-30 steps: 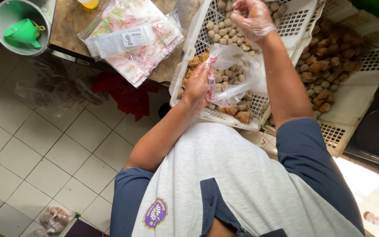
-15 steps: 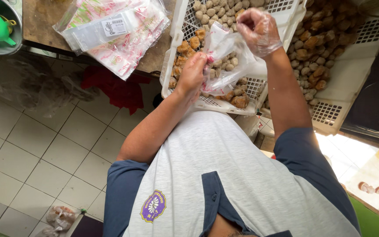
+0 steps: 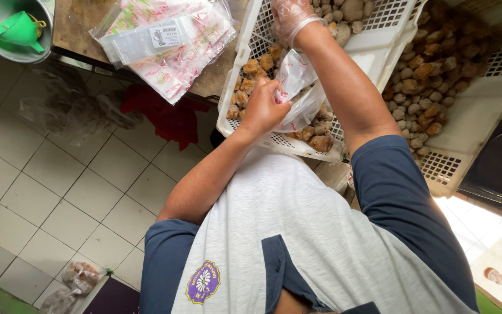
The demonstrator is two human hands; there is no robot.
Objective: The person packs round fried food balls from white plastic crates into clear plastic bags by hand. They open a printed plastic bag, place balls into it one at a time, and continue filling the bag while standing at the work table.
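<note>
Since half a second ago the right hand has risen from the mouth of the bag to the far part of the white crate, while the left hand has stayed on the bag. The right hand wears a thin clear glove and lies over pale round lumps at the top edge of the view; its fingertips are cut off there, so I cannot tell whether they are open or closed. The left hand's fingers are closed, pinching the rim of a clear plastic bag with red print, which hangs open over the near end of the crate, above brown lumps. The crate is tilted, its perforated near rim overhanging the person's grey shirt. To the right sits a second white crate filled with darker brown lumps, its slotted corner near the right arm's blue sleeve. On the wooden counter to the left lies a stack of flat clear bags with pink and green print, topped by a small white rectangular label; one corner of the stack hangs over the counter edge. Far left, a green funnel rests in a grey bucket. Below the counter a red cloth hangs, and crumpled clear plastic lies on the tiled floor, which gives open room on the left.
</note>
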